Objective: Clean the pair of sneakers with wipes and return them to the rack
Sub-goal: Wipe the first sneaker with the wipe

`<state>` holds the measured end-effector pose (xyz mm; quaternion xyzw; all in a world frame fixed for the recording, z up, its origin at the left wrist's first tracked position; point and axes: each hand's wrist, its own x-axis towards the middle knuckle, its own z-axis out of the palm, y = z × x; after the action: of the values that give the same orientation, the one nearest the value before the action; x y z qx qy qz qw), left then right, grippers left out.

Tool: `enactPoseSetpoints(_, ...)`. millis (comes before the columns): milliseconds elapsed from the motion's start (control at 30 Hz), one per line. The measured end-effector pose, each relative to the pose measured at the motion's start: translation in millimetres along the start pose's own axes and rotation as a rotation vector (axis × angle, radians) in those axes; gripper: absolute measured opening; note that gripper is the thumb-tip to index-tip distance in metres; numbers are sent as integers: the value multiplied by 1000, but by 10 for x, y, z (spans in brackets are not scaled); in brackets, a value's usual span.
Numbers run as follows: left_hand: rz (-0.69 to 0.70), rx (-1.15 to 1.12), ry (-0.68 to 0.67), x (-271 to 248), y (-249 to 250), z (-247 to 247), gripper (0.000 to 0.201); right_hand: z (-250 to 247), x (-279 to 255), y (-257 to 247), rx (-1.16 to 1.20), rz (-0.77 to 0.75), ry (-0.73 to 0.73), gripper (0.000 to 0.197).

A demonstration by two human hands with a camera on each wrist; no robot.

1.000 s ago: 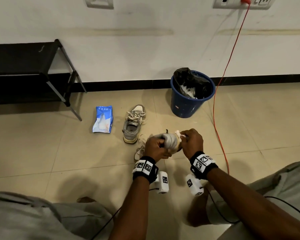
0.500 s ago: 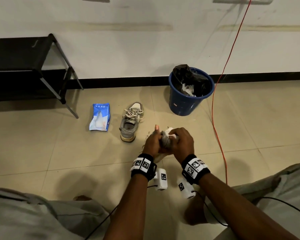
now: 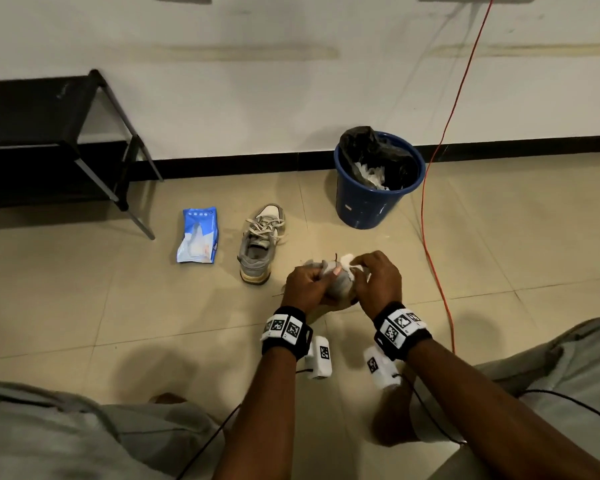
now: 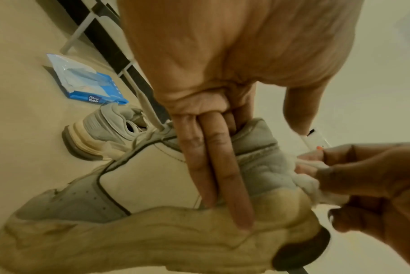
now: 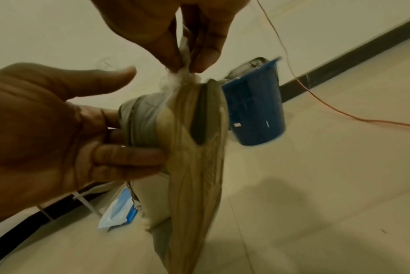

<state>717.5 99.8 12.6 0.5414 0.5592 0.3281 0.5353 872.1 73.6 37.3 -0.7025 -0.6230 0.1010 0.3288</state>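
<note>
My left hand grips a grey sneaker by its heel collar, fingers inside and along its side, and holds it above the floor with the toe pointing down. The cream sole faces right in the right wrist view. My right hand pinches a crumpled white wipe against the heel. The second grey sneaker stands on the floor to the left, laces loose. The black shoe rack is at the far left by the wall.
A blue pack of wipes lies on the tiles between the rack and the floor sneaker. A blue bin with a black liner holds used wipes. An orange cable runs down the wall and across the floor. My knees frame the bottom corners.
The hands stayed together on the sneaker while the right hand rubbed the wipe over the heel, moving in over it and back up to its top. The view shifted slightly.
</note>
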Motion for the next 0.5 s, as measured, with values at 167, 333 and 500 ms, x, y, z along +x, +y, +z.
enactPoseSetpoints(167, 32, 186, 24, 124, -94, 26, 54, -37, -315, 152, -66, -54, -119, 12)
enactPoseSetpoints(333, 112, 278, -38, 134, 28, 52, 41, -109, -308, 190, -53, -28, -140, 16)
enactPoseSetpoints(500, 181, 423, -156, 258, 102, 32, 30, 0, -327, 174, -46, 138, -321, 14)
